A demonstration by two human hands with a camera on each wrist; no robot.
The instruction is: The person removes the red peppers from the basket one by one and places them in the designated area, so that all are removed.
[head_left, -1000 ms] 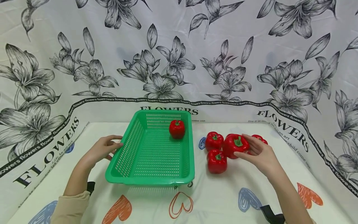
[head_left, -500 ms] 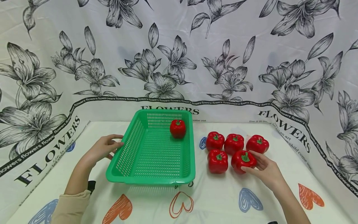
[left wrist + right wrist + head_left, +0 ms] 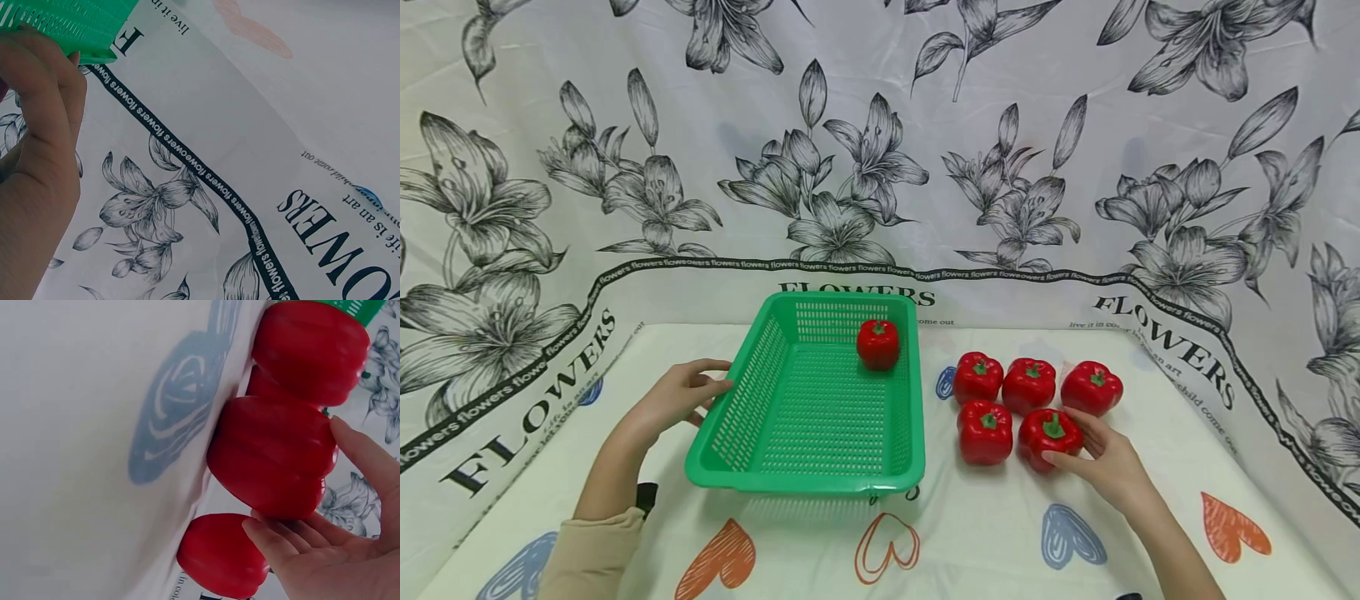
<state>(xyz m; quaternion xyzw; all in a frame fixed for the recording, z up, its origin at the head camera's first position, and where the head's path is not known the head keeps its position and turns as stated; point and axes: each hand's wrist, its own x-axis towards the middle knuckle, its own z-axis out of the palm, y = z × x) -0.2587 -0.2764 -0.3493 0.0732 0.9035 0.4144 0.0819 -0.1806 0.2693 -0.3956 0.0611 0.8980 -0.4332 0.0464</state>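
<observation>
In the head view my right hand (image 3: 1108, 467) holds a red bell pepper (image 3: 1047, 440) between thumb and fingers, its green stem upward. The right wrist view shows this bell pepper (image 3: 272, 456) with the thumb on one side and the fingers on the other. It sits at the front of a group, beside another bell pepper (image 3: 984, 433). My left hand (image 3: 673, 402) grips the left rim of a green plastic basket (image 3: 805, 483), thumb and fingers at the edge. In the left wrist view, curled fingers (image 3: 44, 81) meet the basket's rim. One bell pepper (image 3: 877, 344) stands inside, at the back right.
Behind the held pepper stand three more bell peppers: a left one (image 3: 977, 377), a middle one (image 3: 1028, 385) and a right one (image 3: 1092, 388). A white cloth (image 3: 970, 533) with printed hearts covers the table. A flower-printed curtain (image 3: 880, 225) rises along the back.
My right hand has brought the bell pepper from over the back row toward the front, down beside the front-left pepper. The left hand and basket stay in place.
</observation>
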